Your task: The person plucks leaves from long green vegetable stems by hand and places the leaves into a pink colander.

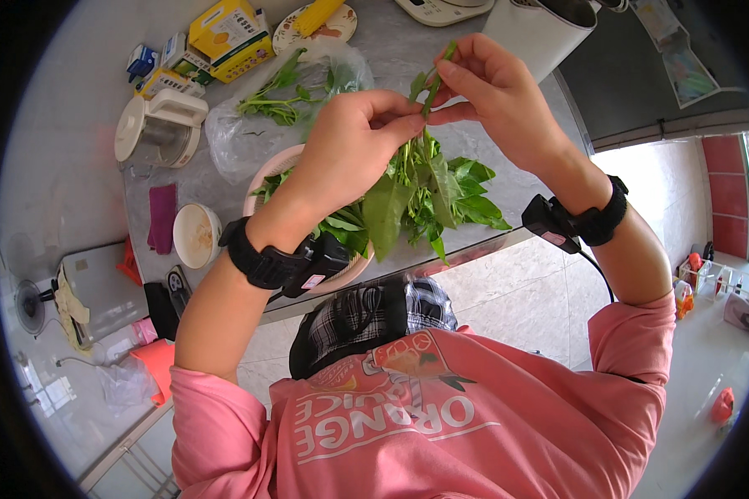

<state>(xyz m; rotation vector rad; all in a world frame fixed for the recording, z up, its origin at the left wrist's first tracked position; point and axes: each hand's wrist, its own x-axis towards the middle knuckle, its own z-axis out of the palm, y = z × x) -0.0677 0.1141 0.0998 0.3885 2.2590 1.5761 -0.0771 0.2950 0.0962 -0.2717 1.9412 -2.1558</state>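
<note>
Between thumb and fingers, my left hand (pixel 365 140) grips a green leafy vegetable stem (pixel 435 87) near its middle. My right hand (pixel 496 93) pinches the same stem higher up, close to its tip. Large leaves (pixel 387 209) hang down from the stem below my left hand. Beneath them a pile of leafy greens (pixel 474 193) lies on the grey countertop. A pale pink plastic basket (pixel 269 167) stands under my left forearm with more leaves in it; the arm hides part of it. Beyond my left hand, several leafy stems (pixel 281 103) rest on a clear plastic bag (pixel 231 140).
At the back are a plate (pixel 343 25) with yellow corn (pixel 317 15), yellow boxes (pixel 228 31) and a kitchen scale (pixel 440 12). A glass jug (pixel 162 134), a folded purple cloth (pixel 162 218) and a white bowl (pixel 196 237) stand left. A tall white container (pixel 530 37) is behind my right hand.
</note>
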